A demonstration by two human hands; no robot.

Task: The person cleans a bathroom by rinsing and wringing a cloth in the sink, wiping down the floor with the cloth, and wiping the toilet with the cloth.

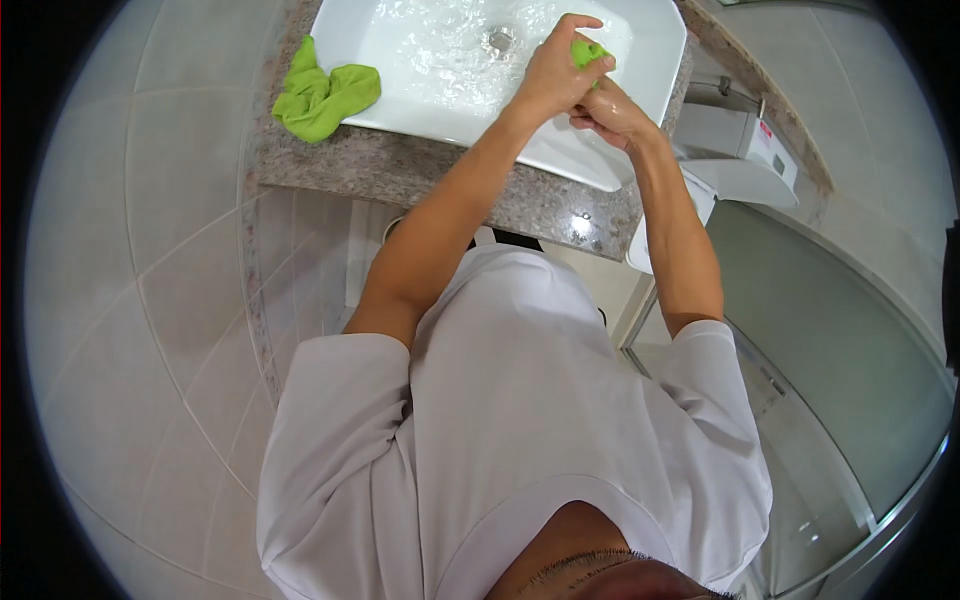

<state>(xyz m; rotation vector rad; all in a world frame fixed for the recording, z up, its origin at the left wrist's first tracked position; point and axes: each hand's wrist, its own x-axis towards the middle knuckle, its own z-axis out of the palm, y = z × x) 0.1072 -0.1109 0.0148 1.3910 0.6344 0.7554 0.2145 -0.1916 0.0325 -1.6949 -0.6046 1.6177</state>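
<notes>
My left hand (558,72) is closed around a small bunched green cloth (590,53), which shows between its thumb and index finger. Just below and to the right, my right hand (615,112) presses against the left one, fingers curled in on the same bundle; most of the cloth is hidden by the hands. Both hands are over the right part of a white sink (420,112), with rippling water around its drain. A second green cloth (325,95) lies crumpled on the counter at the sink's left corner.
A speckled granite counter (400,165) runs along the sink's near edge. To the right stands a white toilet (730,150), with a frosted glass shower panel (810,300) nearer to me. Tiled wall (180,180) is on the left.
</notes>
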